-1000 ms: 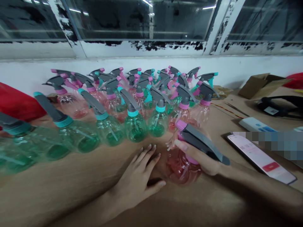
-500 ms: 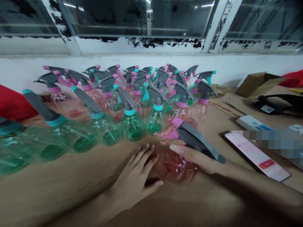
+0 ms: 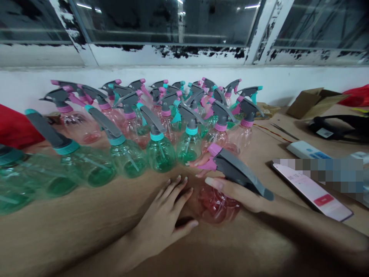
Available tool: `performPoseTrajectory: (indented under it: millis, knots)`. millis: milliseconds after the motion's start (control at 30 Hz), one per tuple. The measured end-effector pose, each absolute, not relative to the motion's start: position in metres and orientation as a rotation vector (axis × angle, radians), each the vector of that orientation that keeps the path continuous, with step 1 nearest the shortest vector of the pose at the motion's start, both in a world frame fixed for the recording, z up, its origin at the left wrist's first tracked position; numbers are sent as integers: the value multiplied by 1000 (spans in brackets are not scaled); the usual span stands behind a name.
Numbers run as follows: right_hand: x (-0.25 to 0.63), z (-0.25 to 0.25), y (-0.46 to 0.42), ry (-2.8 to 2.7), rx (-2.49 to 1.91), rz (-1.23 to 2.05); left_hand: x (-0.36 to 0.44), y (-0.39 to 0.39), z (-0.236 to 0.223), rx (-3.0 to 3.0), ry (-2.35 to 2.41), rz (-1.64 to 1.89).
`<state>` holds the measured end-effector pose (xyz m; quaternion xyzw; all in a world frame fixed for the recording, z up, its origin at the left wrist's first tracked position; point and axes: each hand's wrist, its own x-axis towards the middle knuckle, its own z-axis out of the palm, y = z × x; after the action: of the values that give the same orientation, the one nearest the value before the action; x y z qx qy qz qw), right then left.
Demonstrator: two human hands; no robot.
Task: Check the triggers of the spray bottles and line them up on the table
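Observation:
My right hand [image 3: 239,192] is wrapped round the neck of a pink spray bottle [image 3: 215,209], just below its grey and pink trigger head. The bottle stands on the brown table, and part of its neck is hidden by my fingers. Flat on the table to its left lies my left hand [image 3: 165,215], fingers spread and holding nothing. Beyond my hands is a row of green spray bottles with teal collars; the nearest green spray bottle [image 3: 188,148] stands just behind the pink trigger.
Several more pink and green spray bottles crowd toward the white wall, one pink spray bottle [image 3: 245,134] at their right end. On the right are a phone [image 3: 314,192], a white device [image 3: 307,150], a black strap-like object [image 3: 340,129] and a cardboard box [image 3: 314,102]. Red cloth [image 3: 17,127] lies at left.
Almost nothing differs. The whole view has shifted very slightly, while both hands and the pink spray bottle keep their places.

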<state>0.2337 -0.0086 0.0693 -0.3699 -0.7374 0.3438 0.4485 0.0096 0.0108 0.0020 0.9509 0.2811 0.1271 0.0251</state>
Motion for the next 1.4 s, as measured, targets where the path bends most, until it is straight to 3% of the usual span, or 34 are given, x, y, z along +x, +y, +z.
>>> performPoseTrajectory:
  millis: [1400]
  knots:
    - [231, 84, -9, -1842, -985, 792, 9, 10, 3, 2942, 879, 376]
